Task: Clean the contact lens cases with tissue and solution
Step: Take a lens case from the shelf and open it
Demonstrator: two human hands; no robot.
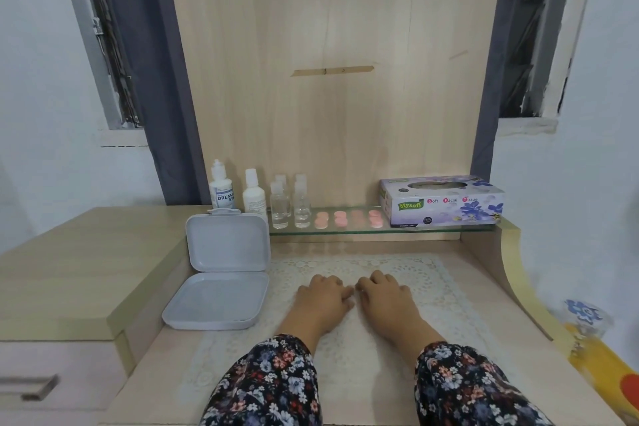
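- My left hand (323, 297) rests knuckles-up on the lace mat (449, 290), fingers loosely curled under, holding nothing.
- My right hand (385, 294) lies just beside it at 3 o'clock, curled the same loose way and also holding nothing; the fingertips of the two hands nearly meet.
- Both arms come up from 6 o'clock in dark floral sleeves (269, 380).
- The contact lens cases (349, 218), small pink round pieces, sit in a row on the glass shelf (363, 231) at 12 o'clock from my hands, well apart from them.
- The tissue box (442, 201), purple with flowers, stands on the same shelf toward 1 o'clock, just beside the right end of the pink row.
- Clear little bottles (290, 207) stand in a cluster at the left end of that row, about 11 o'clock; I count four, though the back ones are partly hidden.
- Two white solution bottles (221, 188) stand upright further left, behind the grey box.
- The grey plastic box (221, 301) lies open at 9 o'clock from my left hand, its lid (228, 242) propped upright against the desk step, its tray flat on the desk (145, 373).
- A handle (34, 387) shows on the drawer front at 8 o'clock, blurred.
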